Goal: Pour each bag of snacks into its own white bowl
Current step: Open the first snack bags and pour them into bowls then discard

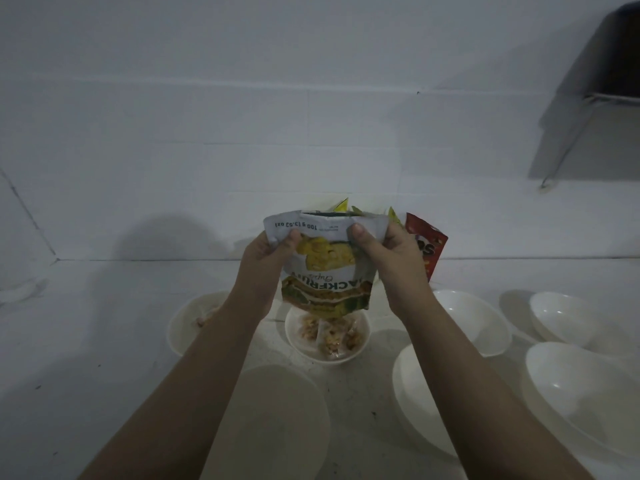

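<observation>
At centre frame, item in hand: jackfruit snack bag (325, 268), held upside down, print inverted, mouth pointing down directly above the centre white bowl (327, 336).

Left of centre: left hand (268, 261), thumb pressed on the bag's upturned bottom corner, fingers curled behind and pinching the foil. Lower left of it, a white bowl (183, 327) partly hidden by the forearm, with some pale contents; too dim to name.

Right of centre: right hand (384, 258), thumb on the front of the other bottom corner, fingers wrapped behind, likewise pinching.

Handling note, as judgement: keep the mouth centred over the bowl and low to the rim; squeeze or shake from the upturned base so the last pieces slide out without scattering over the counter (104, 341). Bowl is small, so pour in short bursts.

Description of bag: white and grey foil pouch, yellow fruit picture mid-panel, green and orange band near the mouth, weight marking along the upturned edge. Looks slack and lightly creased, probably mostly emptied. Bowl below holds pale brown pieces, seemingly in small clear packets.

Behind, against the wall: a red snack bag (431, 247) and yellow-green bag tips (341, 205).

Right side of frame: four more white bowls (485, 317), apparently unfilled.
</observation>
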Demonstrator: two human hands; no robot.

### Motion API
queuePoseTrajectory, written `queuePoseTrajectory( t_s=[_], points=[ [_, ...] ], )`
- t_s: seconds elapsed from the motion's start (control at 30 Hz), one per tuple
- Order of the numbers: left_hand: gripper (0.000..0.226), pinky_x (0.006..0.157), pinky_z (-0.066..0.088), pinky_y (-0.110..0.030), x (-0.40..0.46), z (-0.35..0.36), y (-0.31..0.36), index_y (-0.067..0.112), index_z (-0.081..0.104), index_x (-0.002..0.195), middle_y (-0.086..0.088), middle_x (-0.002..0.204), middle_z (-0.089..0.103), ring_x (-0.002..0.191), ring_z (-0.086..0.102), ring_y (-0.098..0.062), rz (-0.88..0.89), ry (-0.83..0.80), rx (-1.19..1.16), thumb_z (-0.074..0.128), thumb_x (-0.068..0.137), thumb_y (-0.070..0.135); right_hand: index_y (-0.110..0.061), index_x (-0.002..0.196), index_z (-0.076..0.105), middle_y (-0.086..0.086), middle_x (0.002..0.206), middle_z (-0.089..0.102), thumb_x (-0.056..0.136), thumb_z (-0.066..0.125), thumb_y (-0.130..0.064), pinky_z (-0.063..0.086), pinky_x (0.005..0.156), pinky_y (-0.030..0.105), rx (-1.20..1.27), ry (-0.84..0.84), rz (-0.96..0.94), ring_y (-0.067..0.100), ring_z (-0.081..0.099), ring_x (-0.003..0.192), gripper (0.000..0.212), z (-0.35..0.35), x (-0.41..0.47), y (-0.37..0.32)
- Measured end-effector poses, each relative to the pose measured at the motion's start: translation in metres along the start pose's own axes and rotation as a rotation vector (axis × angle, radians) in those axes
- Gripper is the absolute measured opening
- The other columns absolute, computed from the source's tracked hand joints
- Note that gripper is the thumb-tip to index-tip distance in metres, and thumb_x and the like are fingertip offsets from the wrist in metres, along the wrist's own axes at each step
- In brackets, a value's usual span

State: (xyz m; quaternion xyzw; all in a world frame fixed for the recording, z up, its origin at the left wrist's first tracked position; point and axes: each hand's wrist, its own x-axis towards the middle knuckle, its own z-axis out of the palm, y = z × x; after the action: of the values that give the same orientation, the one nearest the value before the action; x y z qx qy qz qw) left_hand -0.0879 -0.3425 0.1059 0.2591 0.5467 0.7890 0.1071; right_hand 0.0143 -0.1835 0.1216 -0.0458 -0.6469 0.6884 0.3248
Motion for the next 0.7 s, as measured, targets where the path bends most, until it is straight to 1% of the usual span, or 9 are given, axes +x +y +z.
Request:
queuePoseTrajectory(
  t_s=[0.07,0.13,0.2,0.27,0.3,0.37,0.5,0.63,0.7],
  points=[
    [0.015,0.071,0.058,-0.028,0.0,0.003,0.004,0.018,0.07,0.102,0.005,0.09,0.077,0.087,0.072,-0.012,0.02,-0.002,0.022,0.058,0.093,0.017,0.003,0.11,0.072,0.012,0.096,0.077,0.092,0.067,-0.013,0.059,0.07,0.029,0.036,0.023,0.01,0.023,0.074,0.089,0.025,-0.001,0.001,-0.001],
    [0.015,0.067,0.058,-0.027,-0.002,0.006,0.008,0.018,0.07,0.099,0.006,0.086,0.077,0.082,0.072,-0.01,0.021,-0.003,0.017,0.058,0.093,0.013,0.006,0.109,0.071,0.011,0.094,0.076,0.091,0.067,-0.012,0.059,0.07,0.03,0.064,0.08,-0.013,0.023,0.073,0.087,0.026,0.0,0.002,-0.003],
    [0.016,0.073,0.061,-0.035,-0.006,0.005,0.01,0.015,0.07,0.1,0.001,0.091,0.077,0.086,0.073,-0.016,-0.007,-0.036,0.0,0.062,0.087,0.019,0.008,0.11,0.07,0.013,0.098,0.075,0.091,0.067,-0.013,0.059,0.073,0.033,0.097,0.115,-0.035,0.024,0.073,0.09,0.028,0.003,0.0,-0.008],
    [0.025,0.077,0.061,-0.042,-0.011,-0.003,0.004,0.012,0.068,0.108,-0.006,0.1,0.076,0.092,0.073,-0.024,-0.066,-0.091,0.081,0.068,0.084,0.02,0.007,0.109,0.069,0.011,0.099,0.075,0.092,0.065,-0.011,0.06,0.074,0.034,0.172,0.141,-0.049,0.024,0.073,0.093,0.025,0.004,-0.001,-0.015],
    [0.028,0.077,0.061,-0.042,-0.015,-0.007,-0.003,0.012,0.067,0.112,-0.007,0.103,0.076,0.094,0.073,-0.028,-0.105,-0.119,0.147,0.069,0.085,0.017,0.006,0.107,0.069,0.009,0.099,0.076,0.093,0.064,-0.01,0.06,0.075,0.034,0.2,0.15,-0.063,0.024,0.073,0.094,0.022,0.003,-0.001,-0.02],
    [0.023,0.078,0.061,-0.04,-0.022,-0.014,-0.019,0.013,0.07,0.109,-0.006,0.101,0.076,0.096,0.072,-0.031,-0.161,-0.117,0.234,0.07,0.087,0.016,0.004,0.106,0.071,0.011,0.1,0.076,0.092,0.065,-0.01,0.061,0.078,0.039,0.195,0.17,-0.081,0.028,0.073,0.096,0.02,0.003,0.0,-0.026],
    [0.018,0.077,0.058,-0.027,-0.029,-0.019,-0.032,0.016,0.072,0.106,0.002,0.099,0.077,0.094,0.073,-0.019,-0.144,-0.057,0.266,0.067,0.09,0.016,0.004,0.108,0.072,0.02,0.105,0.074,0.09,0.07,-0.014,0.06,0.083,0.047,0.181,0.21,-0.047,0.037,0.071,0.099,0.026,0.011,-0.002,-0.026],
    [0.017,0.079,0.054,-0.017,-0.035,-0.027,-0.038,0.019,0.071,0.107,0.009,0.102,0.076,0.094,0.072,-0.007,-0.135,-0.137,0.385,0.063,0.092,0.016,0.001,0.105,0.073,0.021,0.103,0.075,0.09,0.07,-0.015,0.06,0.083,0.049,0.163,0.224,-0.059,0.038,0.072,0.098,0.022,0.007,-0.001,-0.028],
    [0.016,0.077,0.054,-0.014,-0.036,-0.028,-0.039,0.018,0.069,0.107,0.016,0.098,0.075,0.092,0.071,-0.003,-0.147,-0.121,0.395,0.061,0.094,0.015,-0.001,0.102,0.075,0.02,0.101,0.075,0.09,0.071,-0.015,0.06,0.082,0.047,0.143,0.214,-0.062,0.036,0.072,0.096,0.019,0.012,-0.005,-0.025]
  ],
)
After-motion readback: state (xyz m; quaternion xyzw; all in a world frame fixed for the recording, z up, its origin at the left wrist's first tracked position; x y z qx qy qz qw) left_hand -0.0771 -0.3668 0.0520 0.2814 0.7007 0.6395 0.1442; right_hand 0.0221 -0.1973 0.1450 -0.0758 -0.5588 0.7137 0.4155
